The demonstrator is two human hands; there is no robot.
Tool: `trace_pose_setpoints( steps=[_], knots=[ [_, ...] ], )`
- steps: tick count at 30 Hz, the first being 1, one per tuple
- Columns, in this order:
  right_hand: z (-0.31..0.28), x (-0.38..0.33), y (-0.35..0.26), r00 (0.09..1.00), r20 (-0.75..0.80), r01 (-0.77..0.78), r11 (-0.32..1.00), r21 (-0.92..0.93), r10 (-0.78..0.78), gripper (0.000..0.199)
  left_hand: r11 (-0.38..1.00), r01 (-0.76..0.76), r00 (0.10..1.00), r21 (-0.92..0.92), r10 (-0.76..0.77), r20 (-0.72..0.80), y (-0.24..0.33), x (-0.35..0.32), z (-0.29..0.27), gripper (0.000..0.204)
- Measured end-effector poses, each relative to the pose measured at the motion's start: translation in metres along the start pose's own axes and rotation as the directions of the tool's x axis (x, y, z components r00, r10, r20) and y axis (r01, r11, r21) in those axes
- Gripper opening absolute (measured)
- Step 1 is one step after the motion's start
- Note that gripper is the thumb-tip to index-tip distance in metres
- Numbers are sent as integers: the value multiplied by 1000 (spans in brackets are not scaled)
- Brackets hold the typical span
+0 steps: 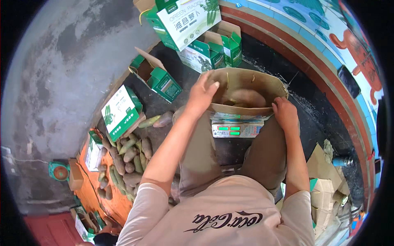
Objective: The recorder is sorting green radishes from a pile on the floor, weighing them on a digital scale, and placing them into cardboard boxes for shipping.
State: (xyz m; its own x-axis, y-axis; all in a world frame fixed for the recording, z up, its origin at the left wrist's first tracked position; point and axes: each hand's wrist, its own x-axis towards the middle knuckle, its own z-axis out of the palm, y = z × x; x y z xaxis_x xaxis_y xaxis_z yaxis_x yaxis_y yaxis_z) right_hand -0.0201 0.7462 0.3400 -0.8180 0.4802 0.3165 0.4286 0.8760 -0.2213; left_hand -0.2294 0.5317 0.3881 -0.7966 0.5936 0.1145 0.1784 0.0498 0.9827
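An open cardboard box (248, 76), brown inside with yellow cord loops, stands between my knees. It appears to rest on a digital scale (237, 129) with green lit displays. Low in the box lie a few rounded radishes (246, 98), partly in shadow. My left hand (203, 95) is closed on the box's left rim, its thumb on the inner side. At the right corner, my right hand (285, 112) grips the rim with its fingers bent over the edge.
Several green-and-white boxes (188, 24) stand ahead and to the left. Loose radishes (129, 158) are heaped at my left on an orange surface (88, 184). Flattened cardboard (324, 188) and a bottle (342, 161) lie at my right. Part of another person's hand (110, 226) shows lower left.
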Motion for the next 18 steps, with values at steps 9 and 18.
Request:
trace_pose_setpoints(
  steps=[9,18],
  knots=[
    [-3,2,-4,999,39,26,1000,-7,-26,14,950,66,942,306,42,-334,-45,-89,-147,22],
    [-14,0,-13,991,133,-5,992,-124,22,15,505,619,785,601,-378,-491,-197,-284,-226,26]
  ],
)
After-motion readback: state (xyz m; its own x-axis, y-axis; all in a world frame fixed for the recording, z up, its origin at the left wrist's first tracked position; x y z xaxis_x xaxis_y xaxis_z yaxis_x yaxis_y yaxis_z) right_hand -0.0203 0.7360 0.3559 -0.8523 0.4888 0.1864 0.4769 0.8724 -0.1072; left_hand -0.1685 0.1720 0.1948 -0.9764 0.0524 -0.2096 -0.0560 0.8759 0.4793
